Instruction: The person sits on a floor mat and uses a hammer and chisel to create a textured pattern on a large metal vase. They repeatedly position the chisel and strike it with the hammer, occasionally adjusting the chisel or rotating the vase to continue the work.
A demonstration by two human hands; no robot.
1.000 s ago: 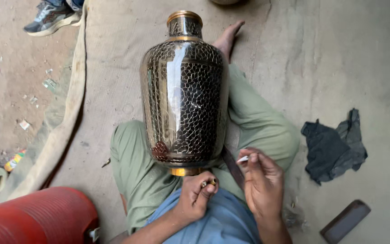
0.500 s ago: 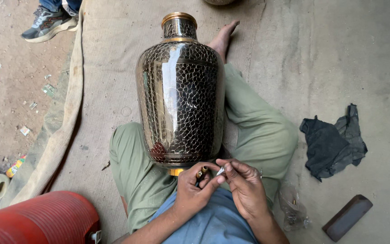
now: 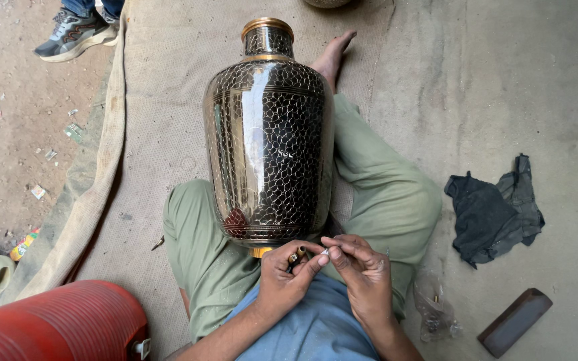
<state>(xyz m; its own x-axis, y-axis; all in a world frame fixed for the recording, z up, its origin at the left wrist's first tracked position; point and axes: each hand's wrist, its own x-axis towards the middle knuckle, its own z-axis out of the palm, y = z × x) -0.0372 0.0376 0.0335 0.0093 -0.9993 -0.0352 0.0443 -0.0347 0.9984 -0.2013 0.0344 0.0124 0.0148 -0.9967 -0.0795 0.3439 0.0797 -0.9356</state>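
Observation:
A large dark metal vase [image 3: 269, 140] with a scale-like engraved pattern and brass neck lies across my lap, its base toward me. My left hand [image 3: 285, 277] pinches a small brass-tipped tool [image 3: 297, 256] just below the vase's base. My right hand [image 3: 362, 271] meets it there, its fingertips on a tiny metal piece [image 3: 326, 253] at the tool's end. Both hands hover over my green trousers [image 3: 382, 194] and blue shirt.
A dark crumpled rag [image 3: 493, 207] lies on the floor at right, with a dark oblong block [image 3: 513, 321] and a clear plastic bag [image 3: 433, 307] nearer me. A red ribbed cylinder [image 3: 55, 324] sits at lower left. Another person's shoe [image 3: 75, 33] stands at top left beyond the burlap mat [image 3: 162, 93].
My right hand has moved left to meet my left hand at the vase's base, bringing the small metal piece to the tool's tip.

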